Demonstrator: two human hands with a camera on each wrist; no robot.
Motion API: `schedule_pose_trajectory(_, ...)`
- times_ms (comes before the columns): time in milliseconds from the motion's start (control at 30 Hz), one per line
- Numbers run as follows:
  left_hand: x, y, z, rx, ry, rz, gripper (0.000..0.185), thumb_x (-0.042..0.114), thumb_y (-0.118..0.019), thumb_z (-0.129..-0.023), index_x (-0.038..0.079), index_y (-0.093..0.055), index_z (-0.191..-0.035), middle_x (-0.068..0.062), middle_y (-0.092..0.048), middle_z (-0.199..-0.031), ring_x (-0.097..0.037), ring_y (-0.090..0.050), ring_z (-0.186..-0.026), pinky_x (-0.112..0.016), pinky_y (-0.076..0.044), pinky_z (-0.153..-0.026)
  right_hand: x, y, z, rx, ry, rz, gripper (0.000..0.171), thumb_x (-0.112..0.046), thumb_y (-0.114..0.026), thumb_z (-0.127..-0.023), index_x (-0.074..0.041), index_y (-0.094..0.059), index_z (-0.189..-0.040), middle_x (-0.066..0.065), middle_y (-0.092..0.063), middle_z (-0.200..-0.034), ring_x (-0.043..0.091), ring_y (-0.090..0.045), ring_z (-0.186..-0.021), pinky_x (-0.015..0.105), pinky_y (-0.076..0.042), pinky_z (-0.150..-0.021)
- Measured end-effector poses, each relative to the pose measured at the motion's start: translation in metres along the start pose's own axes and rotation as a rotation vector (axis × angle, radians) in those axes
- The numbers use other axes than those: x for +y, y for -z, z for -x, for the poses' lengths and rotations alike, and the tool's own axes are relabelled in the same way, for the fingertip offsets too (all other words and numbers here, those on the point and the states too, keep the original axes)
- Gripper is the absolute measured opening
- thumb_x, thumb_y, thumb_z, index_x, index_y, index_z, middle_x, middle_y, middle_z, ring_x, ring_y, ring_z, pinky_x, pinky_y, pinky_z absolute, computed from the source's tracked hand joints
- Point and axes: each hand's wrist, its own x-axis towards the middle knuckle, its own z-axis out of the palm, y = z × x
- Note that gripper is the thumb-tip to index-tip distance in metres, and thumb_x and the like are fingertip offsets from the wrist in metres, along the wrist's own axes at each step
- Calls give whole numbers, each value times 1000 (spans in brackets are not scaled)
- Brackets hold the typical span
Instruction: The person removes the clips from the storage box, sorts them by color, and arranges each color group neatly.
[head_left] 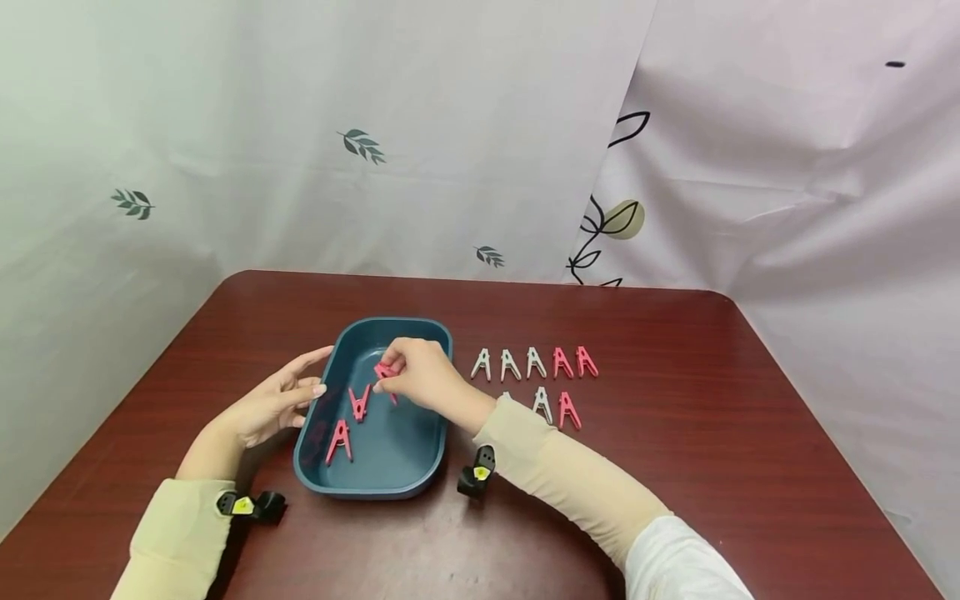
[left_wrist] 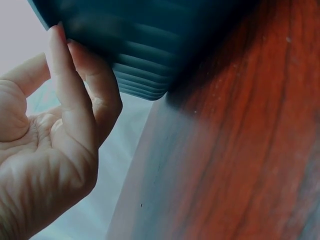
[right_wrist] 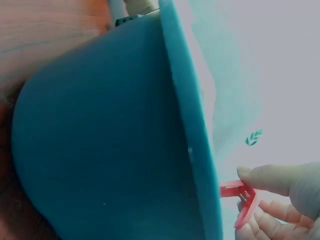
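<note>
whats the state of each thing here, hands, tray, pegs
left hand: fingers straight, touching the tray's left side
right hand: over the tray, pinching a pink peg
tray: upright on the table, two pink pegs lying inside
pegs on the table: white and pink ones in rows right of the tray, untouched

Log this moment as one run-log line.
right hand: pinches pink clip over teal tray | left hand: fingers touch tray's left wall | in tray: two pink clips | table: white and pink clips right of tray
</note>
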Motion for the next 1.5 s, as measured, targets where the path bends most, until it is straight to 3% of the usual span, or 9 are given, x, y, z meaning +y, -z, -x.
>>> schedule_pose_trajectory(233,-2,0,-2,-12,-17,14,59,3,-42,-100,20,-17,-150,-3,-66,-109,-14,-68,-89,-33,-58,-69,8,11,9,66,-5,-124,25,-16,-83,-72,-6,-69,-90,2,-65,-77,5,-55,-65,16,-46,-56)
schedule_pose_trajectory(567,-3,2,1,-12,-22,31,58,3,-42,-100,21,-19,-150,-1,-67,-108,-14,-68,-92,-32,-57,-70,27,44,28,156,-8,-232,26,-13,-83,-72,-4,-71,-93,8,-69,-83,9,-59,-69,19,-51,-62)
schedule_pose_trajectory(867,-4,1,1,-18,-20,24,58,3,-42,-100,20,-18,-150,-1,-67,-110,-14,-68,-94,-33,-57,-71,48,70,43,228,-51,-261,27,-13,-81,-74,-2,-70,-96,11,-68,-87,17,-62,-75,23,-51,-62)
schedule_pose_trajectory(1000,-5,1,1,-14,-21,28,58,3,-42,-100,21,-19,-150,-1,-67,-109,-14,-68,-92,-32,-57,-70,58,81,49,265,-82,-259,29,-17,-81,-75,-4,-71,-99,10,-70,-89,15,-62,-78,23,-50,-61)
schedule_pose_trajectory(1233,-3,-1,1,-24,-32,45,59,2,-42,-100,20,-18,-150,-1,-67,-108,-13,-68,-91,-31,-58,-69,82,99,58,326,-107,-258,28,-19,-80,-77,-5,-73,-100,7,-71,-82,8,-52,-63,22,-37,-48)
schedule_pose_trajectory(1400,-3,-2,-1,-23,-28,41,59,2,-42,-100,19,-16,-151,1,-67,-107,-12,-68,-91,-30,-58,-69,100,112,67,350,-160,-258,29,-17,-77,-80,-2,-71,-104,6,-69,-78,5,-43,-50,22,-34,-41)
schedule_pose_trajectory(1500,-3,-1,-1,-20,-30,29,59,2,-42,-100,19,-17,-151,0,-67,-107,-13,-68,-92,-31,-58,-69,109,118,71,352,-184,-260,28,-15,-74,-83,0,-69,-107,11,-68,-80,6,-45,-50,22,-35,-42)
